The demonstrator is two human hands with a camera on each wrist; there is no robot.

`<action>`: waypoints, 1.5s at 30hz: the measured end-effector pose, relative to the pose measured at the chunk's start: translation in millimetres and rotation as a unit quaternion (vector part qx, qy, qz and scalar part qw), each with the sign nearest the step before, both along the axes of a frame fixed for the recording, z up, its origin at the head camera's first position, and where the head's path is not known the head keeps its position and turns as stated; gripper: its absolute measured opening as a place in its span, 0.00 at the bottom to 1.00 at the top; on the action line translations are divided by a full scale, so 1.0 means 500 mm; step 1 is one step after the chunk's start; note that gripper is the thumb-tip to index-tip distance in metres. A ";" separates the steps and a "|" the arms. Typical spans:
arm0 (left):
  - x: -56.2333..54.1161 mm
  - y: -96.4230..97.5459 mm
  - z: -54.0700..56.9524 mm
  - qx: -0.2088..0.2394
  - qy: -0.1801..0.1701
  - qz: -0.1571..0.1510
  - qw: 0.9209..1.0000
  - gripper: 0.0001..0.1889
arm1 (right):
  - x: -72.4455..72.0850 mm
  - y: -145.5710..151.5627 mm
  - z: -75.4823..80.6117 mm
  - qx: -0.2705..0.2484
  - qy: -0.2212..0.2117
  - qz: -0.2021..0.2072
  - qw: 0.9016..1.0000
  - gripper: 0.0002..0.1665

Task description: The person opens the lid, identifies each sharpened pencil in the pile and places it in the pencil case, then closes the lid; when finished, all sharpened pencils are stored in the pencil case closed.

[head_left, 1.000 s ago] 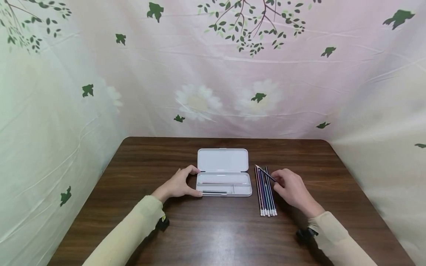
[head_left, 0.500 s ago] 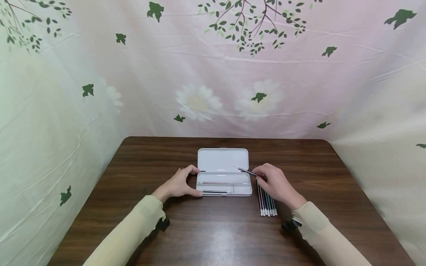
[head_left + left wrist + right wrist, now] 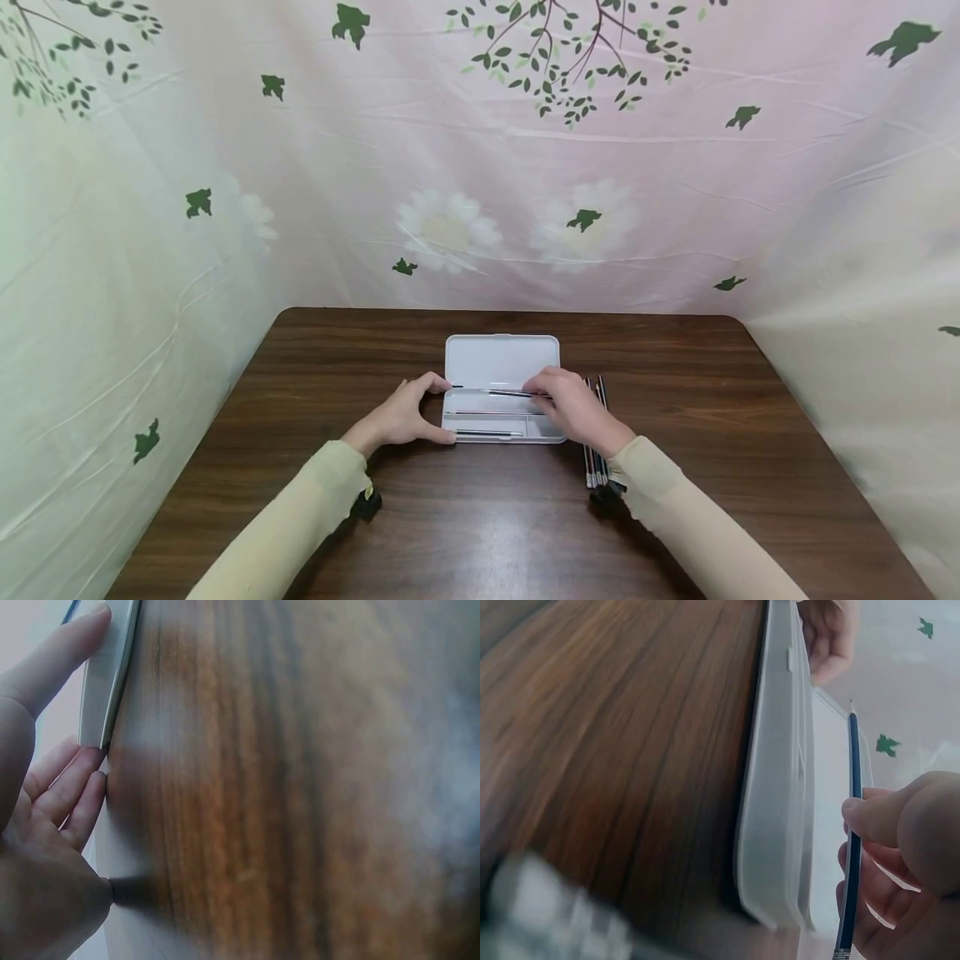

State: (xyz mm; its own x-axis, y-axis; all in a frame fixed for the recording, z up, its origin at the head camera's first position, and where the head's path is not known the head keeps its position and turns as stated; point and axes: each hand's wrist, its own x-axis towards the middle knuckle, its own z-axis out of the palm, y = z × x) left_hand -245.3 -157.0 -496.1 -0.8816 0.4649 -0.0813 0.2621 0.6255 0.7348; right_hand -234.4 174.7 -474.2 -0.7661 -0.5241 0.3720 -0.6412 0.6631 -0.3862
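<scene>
An open white pencil case [image 3: 501, 358] lies on the table, its lid folded back. My left hand [image 3: 397, 414] holds the case's left end between thumb and fingers; the left wrist view shows the thumb along the case's side wall [image 3: 105, 697]. Over the case's back compartment, my right hand [image 3: 576, 408] pinches a dark blue pencil [image 3: 856, 765], point to the left, above the tray. Inside the case lie a thin pencil [image 3: 498, 413] near the middle divider and a dark, slim stick [image 3: 487, 433] in the front compartment.
A row of several pencils [image 3: 595, 471] with white eraser ends lies right of the case, partly hidden under my right hand and sleeve. The dark wooden table [image 3: 360, 342] ends at a printed cloth backdrop [image 3: 495, 167]; cloth hangs at both sides too.
My right hand has carried the dark blue pencil leftward from the row of pencils to over the case, the pencil turning nearly level with the case's length. My left hand has stayed on the case.
</scene>
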 end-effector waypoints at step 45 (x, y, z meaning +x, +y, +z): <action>-0.001 0.002 -0.004 -0.004 -0.002 0.002 1.000 0.43 | 0.038 0.071 0.002 -0.036 0.002 -0.045 0.998 0.09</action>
